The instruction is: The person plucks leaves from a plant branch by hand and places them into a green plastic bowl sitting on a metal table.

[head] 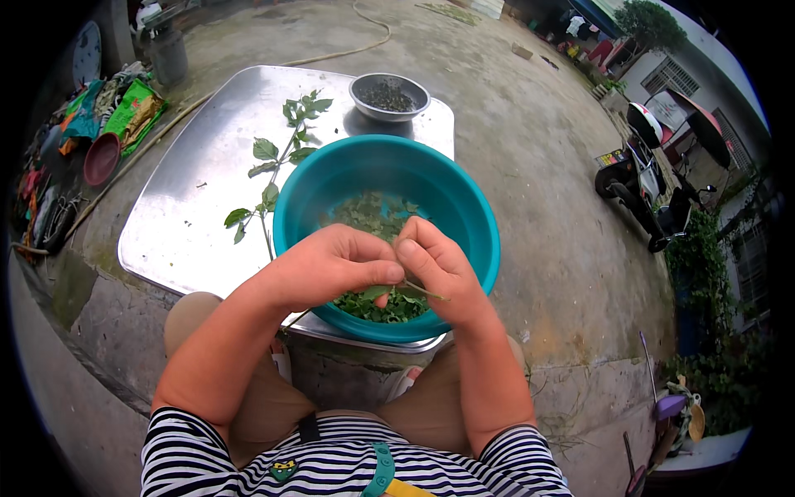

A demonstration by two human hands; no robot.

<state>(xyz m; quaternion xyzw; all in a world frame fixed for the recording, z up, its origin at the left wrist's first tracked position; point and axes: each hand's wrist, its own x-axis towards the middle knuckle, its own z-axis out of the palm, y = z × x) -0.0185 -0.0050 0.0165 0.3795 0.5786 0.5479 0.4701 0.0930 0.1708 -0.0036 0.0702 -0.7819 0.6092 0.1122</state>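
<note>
My left hand point(348, 261) and my right hand point(438, 267) meet over a teal plastic basin point(487, 205). Between their pinched fingertips runs a thin green stem point(425, 290), with a leaf point(374, 292) below my left thumb. Torn green leaves point(388, 309) lie in the bottom of the basin. A long leafy stem point(282, 158) rests on the shiny metal tabletop point(186, 199), left of the basin; its lower end passes behind my left forearm. Beyond the basin stands a metal bowl point(390, 113) of small dark bits point(388, 97).
A hose point(140, 152) crosses the concrete at the left, near a reddish plastic bowl point(102, 159), a green bag point(133, 115) and a lidded bin point(168, 56). A parked scooter point(646, 180) stands at the right. A purple scoop point(671, 407) is at the lower right.
</note>
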